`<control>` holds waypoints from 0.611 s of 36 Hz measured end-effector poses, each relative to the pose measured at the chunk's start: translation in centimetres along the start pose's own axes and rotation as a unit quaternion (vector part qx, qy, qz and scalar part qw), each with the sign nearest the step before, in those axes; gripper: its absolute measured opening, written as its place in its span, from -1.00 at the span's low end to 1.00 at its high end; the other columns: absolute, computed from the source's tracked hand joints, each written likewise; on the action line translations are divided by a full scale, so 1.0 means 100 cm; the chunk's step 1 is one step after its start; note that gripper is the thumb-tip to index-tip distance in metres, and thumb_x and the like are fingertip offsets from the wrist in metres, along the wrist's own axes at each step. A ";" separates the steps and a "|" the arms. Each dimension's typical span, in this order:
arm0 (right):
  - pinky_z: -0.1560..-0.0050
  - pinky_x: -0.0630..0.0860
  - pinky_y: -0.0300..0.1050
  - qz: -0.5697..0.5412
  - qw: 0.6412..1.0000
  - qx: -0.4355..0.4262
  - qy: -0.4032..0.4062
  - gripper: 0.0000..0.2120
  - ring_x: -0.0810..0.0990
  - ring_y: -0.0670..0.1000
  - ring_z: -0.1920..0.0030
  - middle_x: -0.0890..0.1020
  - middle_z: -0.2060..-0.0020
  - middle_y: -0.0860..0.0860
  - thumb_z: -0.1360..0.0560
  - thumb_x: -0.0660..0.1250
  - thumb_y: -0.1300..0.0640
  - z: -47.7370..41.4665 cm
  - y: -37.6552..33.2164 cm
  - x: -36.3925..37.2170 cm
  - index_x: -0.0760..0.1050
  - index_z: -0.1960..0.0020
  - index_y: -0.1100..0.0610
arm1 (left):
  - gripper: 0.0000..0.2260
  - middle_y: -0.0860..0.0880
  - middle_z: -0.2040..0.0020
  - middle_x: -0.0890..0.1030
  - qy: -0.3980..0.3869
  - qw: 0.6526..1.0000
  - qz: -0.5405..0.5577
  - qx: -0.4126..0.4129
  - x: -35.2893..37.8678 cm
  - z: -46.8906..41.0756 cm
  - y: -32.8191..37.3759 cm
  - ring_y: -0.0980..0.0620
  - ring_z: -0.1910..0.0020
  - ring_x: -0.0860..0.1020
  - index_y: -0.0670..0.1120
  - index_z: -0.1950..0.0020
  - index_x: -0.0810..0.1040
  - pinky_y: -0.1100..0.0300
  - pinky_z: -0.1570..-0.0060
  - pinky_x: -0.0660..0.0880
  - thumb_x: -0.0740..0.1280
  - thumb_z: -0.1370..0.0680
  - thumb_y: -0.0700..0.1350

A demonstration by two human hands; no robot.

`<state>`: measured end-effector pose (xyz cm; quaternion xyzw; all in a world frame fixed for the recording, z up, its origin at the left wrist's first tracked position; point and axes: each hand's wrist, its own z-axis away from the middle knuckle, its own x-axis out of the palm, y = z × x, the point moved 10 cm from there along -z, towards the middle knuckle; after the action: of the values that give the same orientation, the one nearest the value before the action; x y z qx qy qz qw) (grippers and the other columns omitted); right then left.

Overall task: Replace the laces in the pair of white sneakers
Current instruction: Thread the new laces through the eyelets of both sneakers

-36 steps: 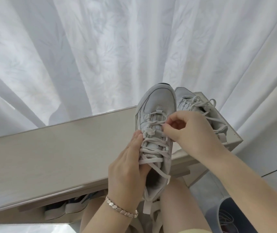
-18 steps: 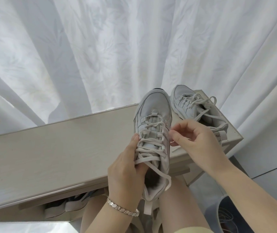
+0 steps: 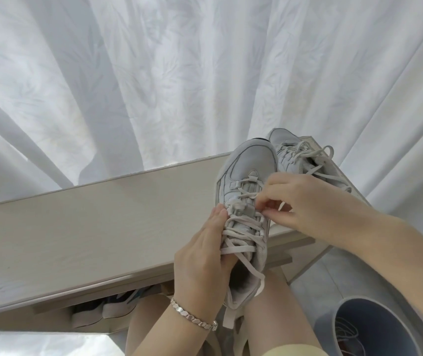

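Two white sneakers are at the right end of the pale worktop [image 3: 89,227], in front of a white curtain [image 3: 179,73]. The held sneaker [image 3: 250,163] is tilted with its toe up toward the curtain. It crosses the worktop's front edge, and its heel hangs down between the person's bare knees.

The left hand [image 3: 202,255] grasps this shoe from its left side. The fingers lie along the eyelet row and the thumb sits by the collar. A silver bracelet [image 3: 195,317] circles that wrist. The right hand [image 3: 303,201] reaches in from the other side, its fingertips pinching a strand of the lace [image 3: 238,229] about halfway up the tongue. The lace criss-crosses loosely through the eyelets, and one flat end trails down past the heel.

The second sneaker [image 3: 297,155] rests on the worktop just behind and to the right, touching the first, with its own laces loose and looped.

Under the worktop some other shoes [image 3: 107,307] sit on a low shelf. A blue-grey bin [image 3: 333,327] stands on the floor at the lower right with thin pale cords inside.
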<state>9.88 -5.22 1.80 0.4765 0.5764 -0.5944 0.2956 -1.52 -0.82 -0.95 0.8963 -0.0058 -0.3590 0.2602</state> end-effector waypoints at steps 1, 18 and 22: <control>0.12 0.51 -0.19 0.003 1.000 -0.004 0.007 -0.93 0.54 -0.15 0.21 0.51 0.18 -0.16 -0.49 0.35 0.11 0.001 0.000 -0.001 0.60 0.08 -0.02 | -0.59 -0.12 0.06 0.68 0.002 1.000 -0.001 0.002 0.000 0.000 0.000 -0.01 0.20 0.66 -0.12 -0.23 0.39 0.36 0.08 0.42 -0.02 -0.63 0.14; 0.51 0.36 -0.31 0.074 0.978 -0.011 0.194 -0.78 0.43 -0.04 0.52 0.51 0.32 -0.01 -0.44 0.12 0.10 0.016 -0.010 -0.008 0.46 0.26 0.17 | -0.59 -0.12 0.11 0.69 0.023 0.999 -0.039 0.003 -0.004 0.000 0.003 -0.03 0.23 0.66 -0.16 -0.21 0.40 0.28 0.03 0.42 -0.02 -0.64 0.11; 0.44 0.35 -0.29 0.063 0.969 0.010 0.238 -0.81 0.43 -0.02 0.45 0.51 0.29 -0.01 -0.44 0.13 0.14 0.022 -0.015 -0.009 0.47 0.24 0.17 | -0.67 -0.12 0.07 0.69 0.026 0.999 -0.041 0.001 -0.005 0.003 0.001 0.00 0.23 0.66 -0.15 -0.22 0.39 0.30 0.11 0.44 0.09 -0.62 0.06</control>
<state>8.40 -7.32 2.96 0.6423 0.5931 -0.4500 0.1821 -2.03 -0.98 -0.78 0.9052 0.0375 -0.3460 0.2440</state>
